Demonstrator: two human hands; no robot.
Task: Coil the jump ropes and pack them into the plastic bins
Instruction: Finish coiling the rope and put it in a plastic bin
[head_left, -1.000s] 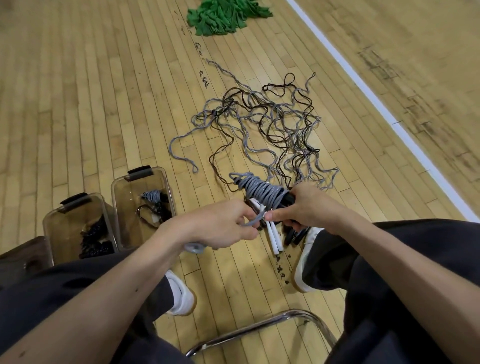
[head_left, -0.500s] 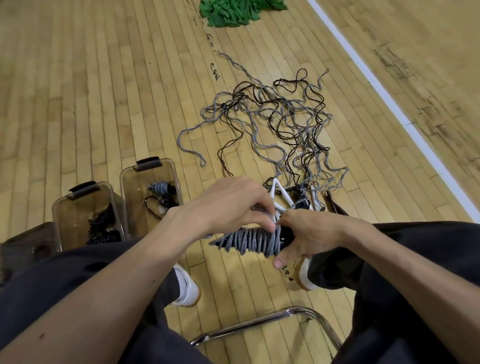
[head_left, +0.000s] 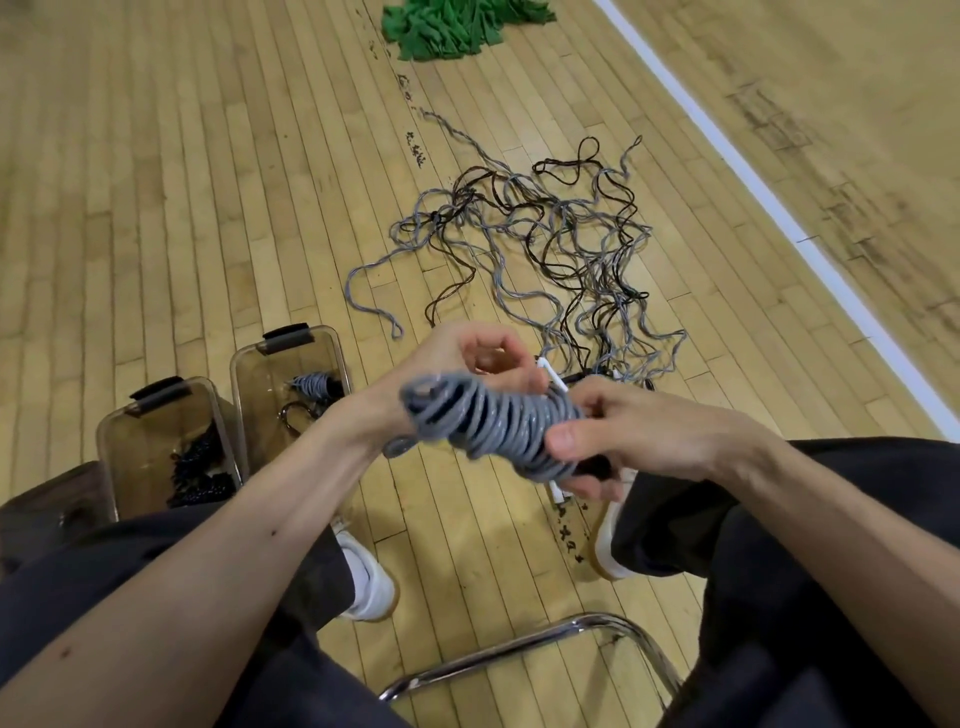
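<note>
Gripping the coiled grey jump rope (head_left: 493, 421) at its right end, mid-air over the floor (head_left: 208, 208): right hand (head_left: 639, 436). Left hand (head_left: 457, 364): curled behind the coil, hold unclear. Plastic bins (head_left: 249, 364): on floor, left.

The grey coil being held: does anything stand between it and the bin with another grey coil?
Nothing visible does. The right hand grips the grey coil; the bin to its left has no lid.

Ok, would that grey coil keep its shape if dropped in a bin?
Probably floppy: the coil shows slack, uneven loops. Likely to loosen, since its free-end loops already splay. Unlikely to roll; it looks lumpy.
</note>
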